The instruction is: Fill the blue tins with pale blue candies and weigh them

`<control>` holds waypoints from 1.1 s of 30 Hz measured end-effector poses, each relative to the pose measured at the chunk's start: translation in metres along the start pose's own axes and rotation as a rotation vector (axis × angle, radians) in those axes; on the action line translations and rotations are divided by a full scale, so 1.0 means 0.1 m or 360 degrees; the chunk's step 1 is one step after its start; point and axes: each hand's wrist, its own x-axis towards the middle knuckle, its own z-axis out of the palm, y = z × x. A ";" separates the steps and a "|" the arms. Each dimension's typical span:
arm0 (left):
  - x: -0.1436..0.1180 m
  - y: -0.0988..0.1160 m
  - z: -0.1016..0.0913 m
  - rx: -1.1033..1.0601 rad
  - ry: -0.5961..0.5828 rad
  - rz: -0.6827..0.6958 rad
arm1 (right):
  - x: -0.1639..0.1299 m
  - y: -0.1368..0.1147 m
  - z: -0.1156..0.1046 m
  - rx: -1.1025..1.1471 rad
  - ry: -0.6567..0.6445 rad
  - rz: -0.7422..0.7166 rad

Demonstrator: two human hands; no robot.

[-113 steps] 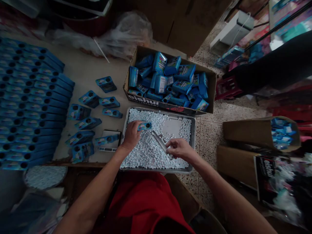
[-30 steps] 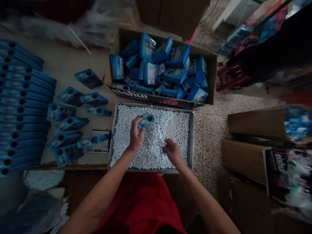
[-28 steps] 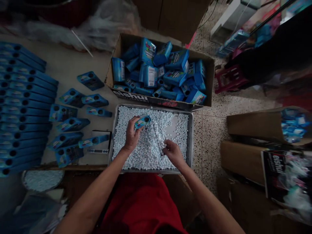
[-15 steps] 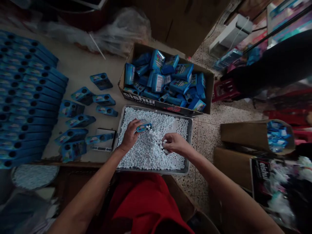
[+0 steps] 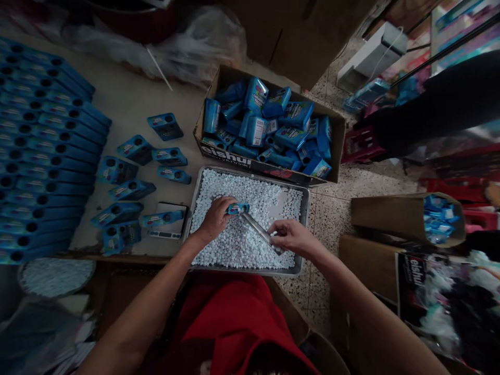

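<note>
My left hand [image 5: 217, 217] grips a small blue candy box [image 5: 237, 208] above the tray, its holed end turned to the right. My right hand [image 5: 291, 237] holds a narrow metal scoop [image 5: 255, 227], whose far tip meets the opening of the box. Few or no candies show in the scoop. Beneath both hands a metal tray [image 5: 305, 224] holds a thick layer of small white candies [image 5: 226, 250], with a bare patch of its bottom at the upper right.
Behind the tray stands a cardboard carton [image 5: 269, 169] full of blue boxes. Several loose boxes [image 5: 135, 190] stand to the left, one on a small scale [image 5: 167, 233]. Rows of stacked boxes [image 5: 47, 156] line the far left. Another carton [image 5: 385, 216] is at right.
The scoop has come up out of the candies to the box opening, and candies no longer show spilling there. The box has shifted slightly right and is turned more level.
</note>
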 end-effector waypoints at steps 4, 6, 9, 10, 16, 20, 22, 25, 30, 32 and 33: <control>0.00 0.00 0.04 -0.0231 0.0190 -0.0373 | -0.20 0.43 -0.04 -0.0396 0.0314 -0.0086; -0.02 0.00 0.00 -0.0306 0.0218 -0.0490 | -0.26 0.76 -0.10 -0.0689 0.0485 0.0049; -0.06 0.00 -0.13 -0.0357 0.0149 -0.0562 | -0.26 1.27 -0.20 -0.1260 0.0603 0.0284; -0.08 0.01 -0.18 -0.0396 0.0177 -0.0596 | -0.23 1.42 -0.20 -0.1406 0.0581 0.0307; -0.21 0.06 -0.35 -0.0617 0.0315 -0.0819 | 0.50 1.60 0.25 -0.1099 0.0508 -0.0257; -0.31 0.04 -0.38 -0.0639 0.0507 -0.0851 | 0.96 1.37 0.57 -0.0743 0.0615 -0.0404; -0.34 0.02 -0.40 -0.0607 0.0516 -0.0839 | 0.98 1.27 0.54 -0.0702 0.0625 -0.0424; -0.34 0.01 -0.43 -0.0532 0.0478 -0.0769 | 0.81 1.05 0.34 -0.0526 0.0559 -0.0522; -0.28 0.08 -0.43 -0.0324 0.0315 -0.0632 | 0.48 0.32 0.03 -0.0687 0.0406 -0.0603; -0.27 0.10 -0.41 -0.0232 0.0239 -0.0577 | 0.40 -0.01 0.00 -0.0914 0.0344 -0.0528; -0.27 0.11 -0.40 -0.0198 0.0212 -0.0556 | 0.37 -0.16 0.01 -0.1011 0.0314 -0.0492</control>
